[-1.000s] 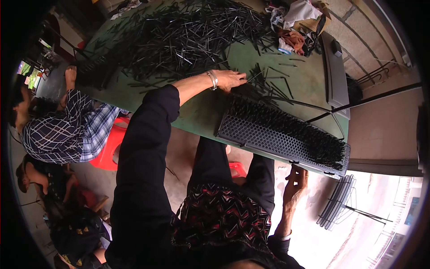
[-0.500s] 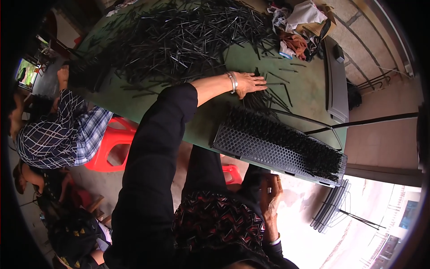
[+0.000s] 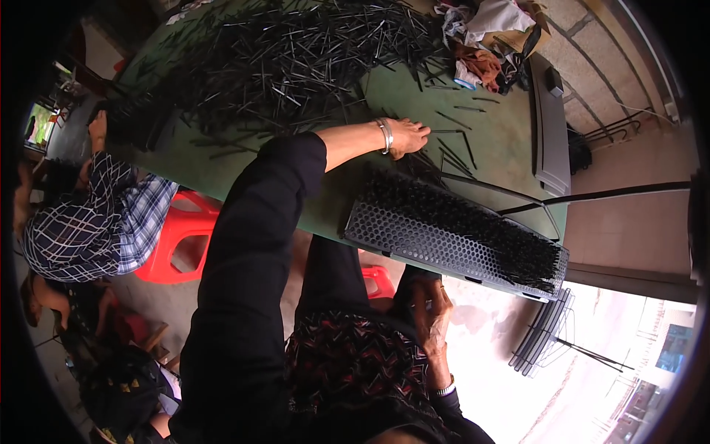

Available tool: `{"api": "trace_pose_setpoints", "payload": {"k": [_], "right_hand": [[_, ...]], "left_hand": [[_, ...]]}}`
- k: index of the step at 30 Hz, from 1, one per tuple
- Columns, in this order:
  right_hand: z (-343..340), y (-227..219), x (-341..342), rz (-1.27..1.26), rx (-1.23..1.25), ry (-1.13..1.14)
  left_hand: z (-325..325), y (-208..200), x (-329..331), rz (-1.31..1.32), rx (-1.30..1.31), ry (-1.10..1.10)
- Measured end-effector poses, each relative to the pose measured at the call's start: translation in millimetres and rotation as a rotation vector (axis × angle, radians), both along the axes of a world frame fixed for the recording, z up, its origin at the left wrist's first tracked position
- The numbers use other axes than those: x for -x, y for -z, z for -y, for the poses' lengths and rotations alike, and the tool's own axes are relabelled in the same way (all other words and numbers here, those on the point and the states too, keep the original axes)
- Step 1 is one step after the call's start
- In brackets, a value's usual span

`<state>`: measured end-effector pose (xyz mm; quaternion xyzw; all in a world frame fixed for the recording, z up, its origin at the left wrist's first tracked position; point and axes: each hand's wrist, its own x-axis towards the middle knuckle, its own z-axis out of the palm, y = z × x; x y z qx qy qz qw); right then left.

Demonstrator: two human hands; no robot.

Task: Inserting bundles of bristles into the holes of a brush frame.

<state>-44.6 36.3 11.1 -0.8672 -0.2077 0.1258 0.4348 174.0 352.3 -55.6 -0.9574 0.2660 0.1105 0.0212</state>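
Note:
Over the green table, my left hand (image 3: 408,139) with a silver bracelet curls its fingers down on a few thin black sticks (image 3: 420,164), which it partly hides. Close by, more loose black sticks (image 3: 457,157) lie scattered. Just nearer than this hand is a long black perforated rack (image 3: 414,235), slanting along the table edge, with many short black pieces (image 3: 473,231) standing packed in its far holes. Below the rack, my right hand (image 3: 433,314) is at my lap with bent fingers drawn together; whatever they hold is too small to make out.
A large heap of black sticks (image 3: 288,63) covers the far part of the green table (image 3: 325,211). Bags and cloths (image 3: 484,52) lie at the far right, beside a grey case (image 3: 549,133). A black metal bar (image 3: 614,196) crosses at right. Another person (image 3: 81,214) sits left by a red stool (image 3: 174,244).
My left hand's fingers, earlier stretched flat over the sticks, are now curled, and the hand is slightly further left. My right hand has shifted a little left and up.

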Motion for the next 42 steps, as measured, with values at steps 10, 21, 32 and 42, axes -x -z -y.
{"api": "trace_pose_setpoints", "payload": {"k": [10,21,32,42], "right_hand": [[-7,-6,-2,0.045,-0.021,-0.047],[-8,-5,-3,-0.002,-0.049,-0.059],[-24,-15,-7,-0.02,-0.06,-0.069],[-47,-31,-29,0.067,-0.099,-0.136]], "left_hand": [[1,-2,18,0.016,-0.052,0.08],[-19,-11,17,0.024,0.076,0.152],[-21,-15,16,-0.126,0.093,-0.014],[-27,-37,33,-0.217,0.163,-0.238]]}}
